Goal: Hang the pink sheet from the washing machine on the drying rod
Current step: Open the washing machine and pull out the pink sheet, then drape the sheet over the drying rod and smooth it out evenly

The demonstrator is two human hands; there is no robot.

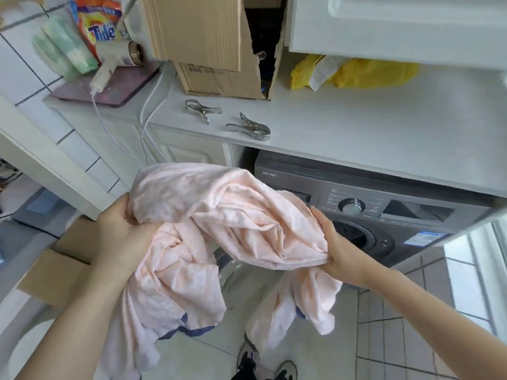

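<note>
Nearest the camera, the person's two forearms reach forward and both hands grip the pink sheet [219, 229], which is bunched into a thick wad in front of the washing machine [384, 215]. The left hand [120, 229] has its fingers [124, 208] closed round the wad's left end, and the right hand [333, 242] pinches the right end with its fingers curled underneath; holding both ends this way seems meant to keep the loose bulk gathered and off the floor. Even so, two tails with a dark blue edge hang down towards the tiled floor [384, 338] and the person's shoes, so tripping or dragging looks possible. Behind the sheet, the machine's dark drum opening shows, with its door apparently swung open below the wad. Above the machine, the white tabletop [356, 127] carries two metal clips [248, 128] near its front edge and a cardboard box [219, 50] farther back. The drying rod is not in view; clear floor lies right of the machine.
</note>
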